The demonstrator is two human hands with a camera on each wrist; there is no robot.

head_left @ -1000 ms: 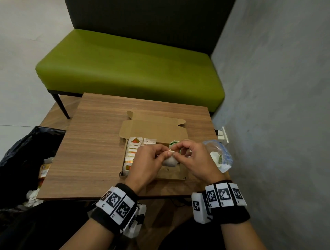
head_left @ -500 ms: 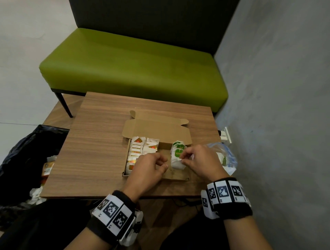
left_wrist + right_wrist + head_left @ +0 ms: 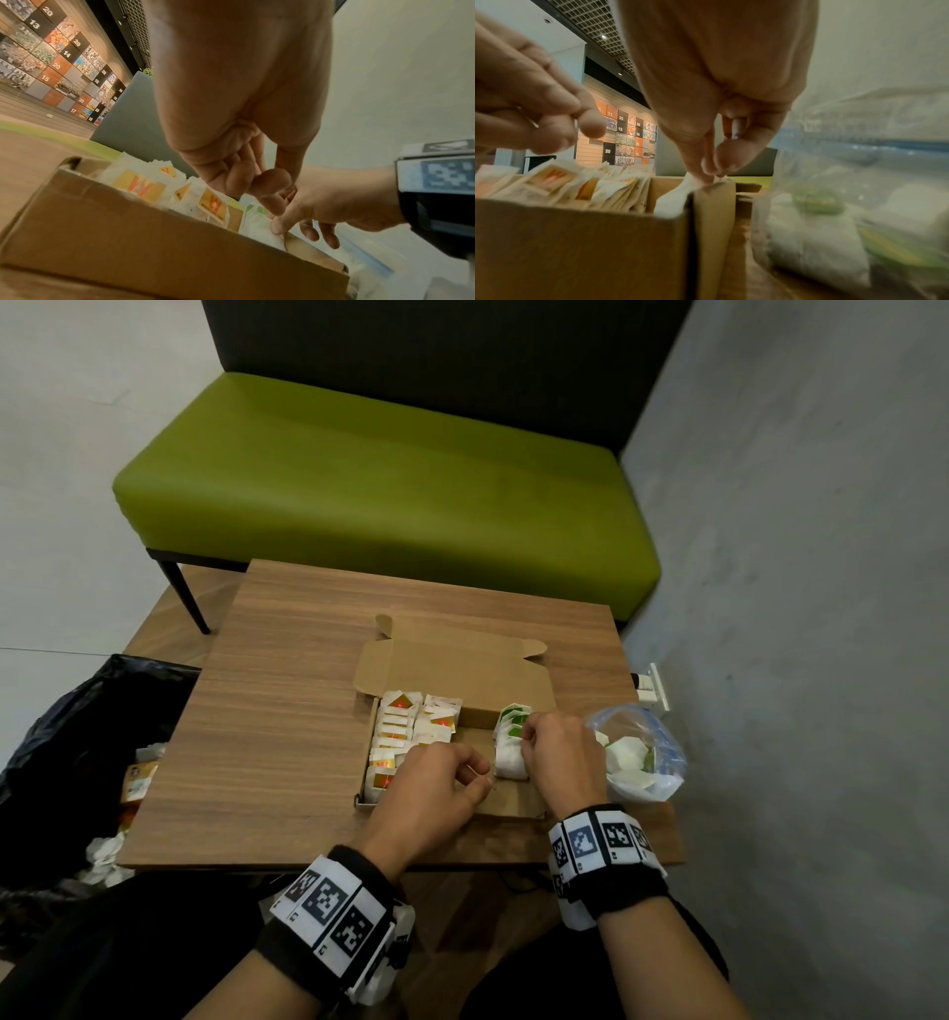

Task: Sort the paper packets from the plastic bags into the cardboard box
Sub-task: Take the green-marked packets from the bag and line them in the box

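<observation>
An open cardboard box [image 3: 452, 670] lies on the wooden table [image 3: 282, 711]. Orange-and-white packets [image 3: 405, 731] fill its left side. A row of green-and-white packets [image 3: 508, 737] stands along its right wall. My right hand [image 3: 529, 737] pinches the top of that row between thumb and forefinger [image 3: 706, 172], against the box wall [image 3: 713, 223]. My left hand [image 3: 477, 773] hovers over the middle of the box with its fingers [image 3: 236, 182] curled and nothing in them. A clear plastic bag [image 3: 642, 752] with more green-and-white packets lies just right of the box.
A green bench [image 3: 385, 495] stands behind the table. The grey wall [image 3: 796, 608] runs close along the right, with a socket [image 3: 655, 688] near the bag. A black rubbish bag [image 3: 61, 762] with wrappers sits on the floor at the left.
A second ago both hands held a bunch of packets above the box. The right hand has set it down along the right wall; the left hand has let go and drawn back.
</observation>
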